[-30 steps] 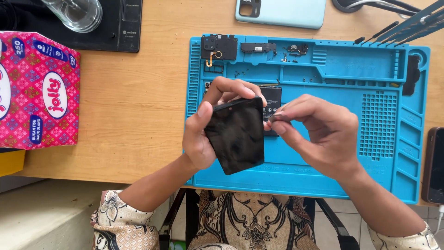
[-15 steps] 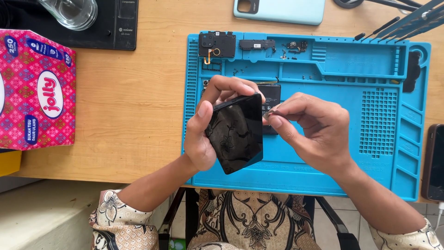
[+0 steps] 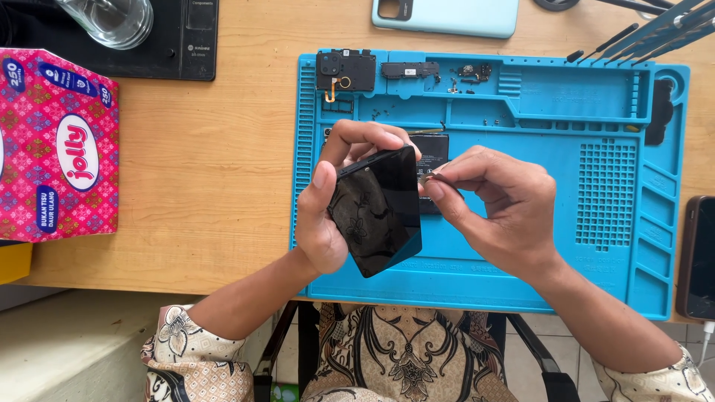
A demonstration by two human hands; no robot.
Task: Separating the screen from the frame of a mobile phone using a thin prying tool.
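— What's the left hand (image 3: 328,216) gripping?
— A black phone (image 3: 380,212), screen up, tilted above the blue repair mat (image 3: 521,260).
— The right hand (image 3: 495,205)?
— Fingertips (image 3: 436,182) pinched shut on a tiny part at the phone's edge.

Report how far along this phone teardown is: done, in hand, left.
Done: the light blue back cover lies off on the desk, and the camera module, a small black board and loose screws sit in the blue mat trays. In hand: the left hand holds the phone; the right hand pinches something tiny at its edge. What is left cannot be told.
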